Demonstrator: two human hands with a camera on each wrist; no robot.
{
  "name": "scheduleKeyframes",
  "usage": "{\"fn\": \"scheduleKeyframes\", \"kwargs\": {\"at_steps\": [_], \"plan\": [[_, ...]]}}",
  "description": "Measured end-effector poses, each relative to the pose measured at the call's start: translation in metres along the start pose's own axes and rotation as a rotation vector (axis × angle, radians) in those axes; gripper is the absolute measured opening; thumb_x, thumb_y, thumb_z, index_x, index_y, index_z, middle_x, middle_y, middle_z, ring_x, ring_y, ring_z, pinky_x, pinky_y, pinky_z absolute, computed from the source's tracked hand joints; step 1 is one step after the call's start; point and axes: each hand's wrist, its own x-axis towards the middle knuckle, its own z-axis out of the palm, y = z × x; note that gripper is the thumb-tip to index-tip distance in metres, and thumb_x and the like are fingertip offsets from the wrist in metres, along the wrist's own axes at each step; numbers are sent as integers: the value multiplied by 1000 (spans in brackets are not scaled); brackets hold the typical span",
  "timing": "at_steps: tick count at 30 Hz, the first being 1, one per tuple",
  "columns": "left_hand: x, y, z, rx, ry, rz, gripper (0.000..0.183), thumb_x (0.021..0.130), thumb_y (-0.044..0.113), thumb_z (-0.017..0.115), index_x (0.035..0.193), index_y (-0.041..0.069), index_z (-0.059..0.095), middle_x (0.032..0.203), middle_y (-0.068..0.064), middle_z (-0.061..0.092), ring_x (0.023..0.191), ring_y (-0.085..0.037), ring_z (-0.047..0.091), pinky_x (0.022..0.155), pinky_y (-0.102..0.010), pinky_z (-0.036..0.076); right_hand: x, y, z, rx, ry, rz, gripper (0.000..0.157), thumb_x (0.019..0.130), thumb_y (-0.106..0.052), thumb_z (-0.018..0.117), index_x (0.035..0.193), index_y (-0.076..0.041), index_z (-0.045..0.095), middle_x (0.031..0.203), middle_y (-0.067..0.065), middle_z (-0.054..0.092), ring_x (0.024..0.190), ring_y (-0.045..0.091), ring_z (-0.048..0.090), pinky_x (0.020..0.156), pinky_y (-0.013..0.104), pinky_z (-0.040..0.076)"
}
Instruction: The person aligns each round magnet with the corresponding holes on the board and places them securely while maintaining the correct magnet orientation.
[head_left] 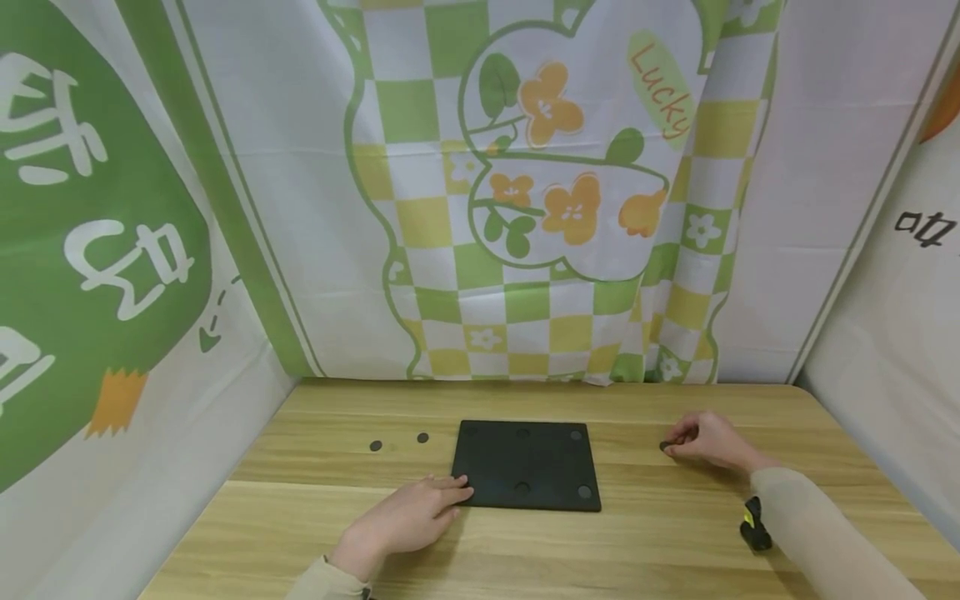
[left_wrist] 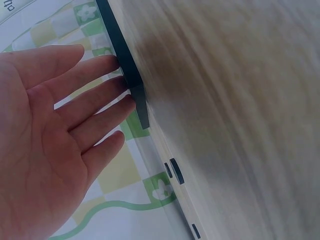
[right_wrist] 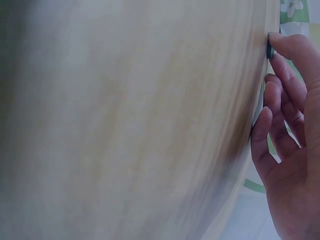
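Observation:
A flat black rectangular board [head_left: 525, 464] lies on the wooden table, with several round spots along its long edges; the two on its right side look greyer. My left hand [head_left: 408, 514] has its fingertips at the board's near left corner. In the left wrist view, the fingers of this hand [left_wrist: 65, 120] are extended, their tips against the board's edge [left_wrist: 131, 75]. Off to the right of the board, my right hand [head_left: 708, 442] pinches a small black disc [head_left: 665, 446] between thumb and index finger. The right wrist view shows this disc [right_wrist: 270, 47] edge-on at the fingertips.
Two small dark discs, one farther left [head_left: 376, 446] and one nearer the board [head_left: 423, 437], lie on the table [head_left: 330, 483]. Patterned curtains [head_left: 525, 317] hang behind the table and along both sides. A black strap with a yellow patch [head_left: 754, 525] sits at my right sleeve.

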Motion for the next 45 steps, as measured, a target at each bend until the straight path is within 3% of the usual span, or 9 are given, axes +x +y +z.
{"fn": "scheduleKeyframes", "kwargs": {"at_steps": [15,45], "plan": [[1,0,1,0,-5,-6,37,99,19,47,135,13,55,144,-8,47,133,-26,45,110,-49,35,5,-5,3,1,43,7,11,74,-24,81,78,-17,74,74,-7,63,64,-1,56,57,19,50],[1,-1,2,3,-3,-5,37,99,19,47,134,13,55,144,-8,47,132,-25,45,110,-49,36,24,-32,12,43,35,42,13,76,-23,79,82,-12,74,78,-3,69,66,1,57,60,19,50]]}}
